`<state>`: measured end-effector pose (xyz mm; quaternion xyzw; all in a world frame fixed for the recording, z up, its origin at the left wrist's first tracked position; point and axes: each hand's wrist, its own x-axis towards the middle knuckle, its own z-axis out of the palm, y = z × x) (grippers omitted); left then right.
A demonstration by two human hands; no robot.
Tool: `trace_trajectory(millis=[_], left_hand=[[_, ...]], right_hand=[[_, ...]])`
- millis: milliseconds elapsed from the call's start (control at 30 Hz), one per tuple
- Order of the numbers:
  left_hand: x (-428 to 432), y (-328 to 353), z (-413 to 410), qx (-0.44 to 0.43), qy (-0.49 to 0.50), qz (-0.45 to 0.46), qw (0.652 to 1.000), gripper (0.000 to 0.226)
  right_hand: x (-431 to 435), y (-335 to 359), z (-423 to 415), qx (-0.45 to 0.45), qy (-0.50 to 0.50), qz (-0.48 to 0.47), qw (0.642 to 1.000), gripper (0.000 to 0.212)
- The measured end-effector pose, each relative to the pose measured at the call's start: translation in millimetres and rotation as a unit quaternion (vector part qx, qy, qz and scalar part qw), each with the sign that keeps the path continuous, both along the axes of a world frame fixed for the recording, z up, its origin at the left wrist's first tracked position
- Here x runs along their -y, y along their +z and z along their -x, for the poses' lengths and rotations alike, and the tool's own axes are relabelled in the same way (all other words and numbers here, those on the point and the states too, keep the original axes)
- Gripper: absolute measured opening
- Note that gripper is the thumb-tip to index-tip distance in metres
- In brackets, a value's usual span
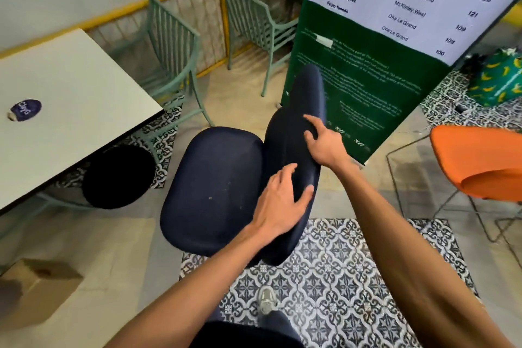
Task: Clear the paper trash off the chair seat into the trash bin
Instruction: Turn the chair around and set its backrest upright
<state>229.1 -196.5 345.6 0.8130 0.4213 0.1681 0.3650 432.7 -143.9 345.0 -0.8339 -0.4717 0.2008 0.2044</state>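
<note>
A navy swivel chair stands in the middle of the head view. Its seat [214,186] carries only a few pale specks; I see no larger paper on it. My left hand [279,200] grips the near part of the chair backrest [285,138], fingers over one side and thumb on the other. My right hand [322,141] holds the backrest farther up with curled, spread fingers. A round black trash bin [118,176] stands on the floor left of the seat, partly under the table; its inside is too dark to see.
A white table [70,87] with a purple disc [25,109] fills the left. Two green metal chairs [175,45] stand behind. A green banner [367,79] rises just beyond the backrest, an orange chair [480,161] at right, a cardboard box [42,288] at lower left.
</note>
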Motion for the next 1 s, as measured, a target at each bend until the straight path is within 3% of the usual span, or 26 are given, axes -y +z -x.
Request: trace_trajectory(millis=[167, 267, 533, 1000], left_hand=[[19, -11, -35, -0.081, -0.004, 0.068, 0.994, 0.093], [20, -12, -43, -0.128, 0.014, 0.094, 0.987, 0.09], [21, -5, -26, -0.156, -0.039, 0.111, 0.981, 0.087], [44, -12, 140, -0.159, -0.107, 0.081, 0.978, 0.085]], right_hand=[[-8, 2, -10, -0.041, 0.019, 0.014, 0.999, 0.037], [-7, -2, -10, -0.049, 0.011, 0.012, 0.999, 0.033], [-1, -4, 5, -0.065, -0.015, 0.005, 0.998, 0.028], [66, -13, 144, -0.045, -0.055, -0.034, 0.997, 0.031]])
